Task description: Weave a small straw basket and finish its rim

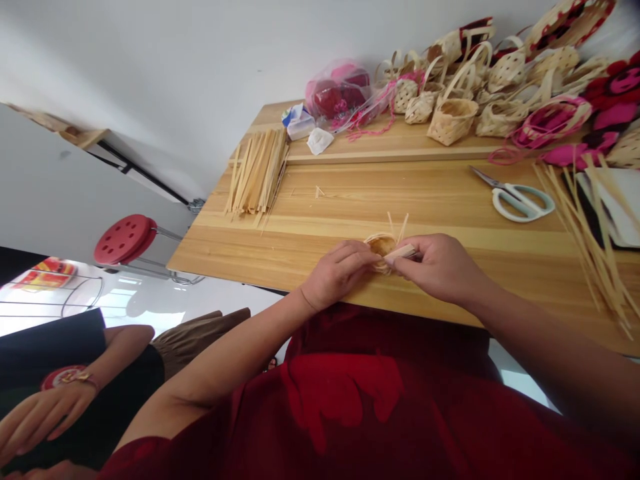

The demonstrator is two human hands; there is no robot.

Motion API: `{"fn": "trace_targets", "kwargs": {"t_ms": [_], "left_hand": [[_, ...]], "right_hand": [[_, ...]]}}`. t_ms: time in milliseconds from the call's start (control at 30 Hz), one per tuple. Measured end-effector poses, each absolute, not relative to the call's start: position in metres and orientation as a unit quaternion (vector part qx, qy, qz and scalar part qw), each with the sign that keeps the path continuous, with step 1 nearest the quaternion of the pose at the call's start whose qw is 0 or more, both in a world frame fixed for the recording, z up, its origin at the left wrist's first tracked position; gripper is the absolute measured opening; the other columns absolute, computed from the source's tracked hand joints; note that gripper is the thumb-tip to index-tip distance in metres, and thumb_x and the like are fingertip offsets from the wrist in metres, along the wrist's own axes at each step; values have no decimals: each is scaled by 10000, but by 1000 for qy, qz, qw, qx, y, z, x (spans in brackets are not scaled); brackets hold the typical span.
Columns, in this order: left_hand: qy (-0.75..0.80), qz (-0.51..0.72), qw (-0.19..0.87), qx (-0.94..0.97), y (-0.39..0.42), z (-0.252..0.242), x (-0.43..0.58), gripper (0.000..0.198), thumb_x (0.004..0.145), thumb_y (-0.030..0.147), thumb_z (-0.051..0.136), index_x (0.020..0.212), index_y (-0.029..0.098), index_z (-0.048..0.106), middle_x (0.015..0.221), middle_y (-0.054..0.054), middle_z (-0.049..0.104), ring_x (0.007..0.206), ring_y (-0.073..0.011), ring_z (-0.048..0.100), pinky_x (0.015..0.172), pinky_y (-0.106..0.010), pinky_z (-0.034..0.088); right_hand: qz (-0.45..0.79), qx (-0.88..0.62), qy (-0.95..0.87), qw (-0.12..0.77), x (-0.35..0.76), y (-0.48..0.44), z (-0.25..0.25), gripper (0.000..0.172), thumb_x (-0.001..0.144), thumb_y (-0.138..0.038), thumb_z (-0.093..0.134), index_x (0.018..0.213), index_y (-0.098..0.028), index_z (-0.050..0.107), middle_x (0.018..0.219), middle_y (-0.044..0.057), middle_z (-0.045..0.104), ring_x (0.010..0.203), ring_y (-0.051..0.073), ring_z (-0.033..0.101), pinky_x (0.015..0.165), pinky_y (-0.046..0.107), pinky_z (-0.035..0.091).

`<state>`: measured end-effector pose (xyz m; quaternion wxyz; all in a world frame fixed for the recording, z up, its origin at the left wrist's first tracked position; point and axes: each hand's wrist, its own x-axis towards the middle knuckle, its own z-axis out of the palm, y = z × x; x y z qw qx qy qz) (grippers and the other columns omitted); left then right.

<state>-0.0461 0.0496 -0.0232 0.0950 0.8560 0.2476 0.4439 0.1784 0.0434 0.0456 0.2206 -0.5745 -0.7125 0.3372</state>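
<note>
Two hands sit close together — the left hand (337,272) cups a small woven strip basket (381,247) from its side, while the right hand (443,267) pinches a flat pale strip (404,253) against it, above the wooden table (320,247).

I'm in a deep red short-sleeved top (450,427) that fills the bottom of my view from about seven round to five o'clock. The cloth is dark crimson, nearly maroon at six o'clock just below the table edge, and a brighter red patch (340,393) sits across my chest, its lower edge ragged and drooping; I can't tell whether that's a print or light falling on the fabric. My left sleeve (137,457) ends at seven o'clock, and my bare left forearm (235,360) runs from it to my left hand (337,273). My bare right forearm (530,333) lies at four o'clock, leading to my right hand (440,267).
</note>
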Motion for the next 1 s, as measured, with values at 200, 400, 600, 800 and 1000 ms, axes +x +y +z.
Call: {"fn": "trace_targets", "kwargs": {"t_ms": [200,400,600,800,1000], "left_hand": [[258,458,130,841,45,-20,-40,114,1012,246,667,1101,220,732,1059,-70,784,1045,-179,716,948,-353,598],[244,436,123,858,44,-21,-38,81,1001,276,689,1012,220,746,994,-59,788,964,-174,688,896,-328,585],[204,427,58,879,39,-26,-39,138,992,160,649,1111,200,705,1065,-77,785,1024,-191,667,924,-357,602],[193,373,49,906,44,-32,-39,187,1008,164,576,1143,208,697,1102,-85,791,1051,-219,669,935,-398,615],[198,376,49,904,46,-30,-35,158,989,131,596,1085,200,702,1057,-69,798,1021,-215,651,930,-379,606]], "right_hand": [[445,-569,-650,236,186,38,45,248,776,-395,723,613,-223,649,572,16,658,528,161,559,490,291,413],[440,-539,-676,243,191,29,41,188,797,-337,682,647,-224,684,580,5,677,534,162,589,499,281,431],[383,-554,-701,236,189,17,39,170,836,-338,647,732,-235,733,660,10,732,594,187,647,551,298,452],[353,-591,-690,223,184,12,39,215,855,-361,626,688,-235,678,610,16,698,554,189,619,525,306,425],[392,-599,-653,245,183,12,33,183,839,-377,645,750,-228,703,636,23,713,557,192,622,518,302,442]]}}
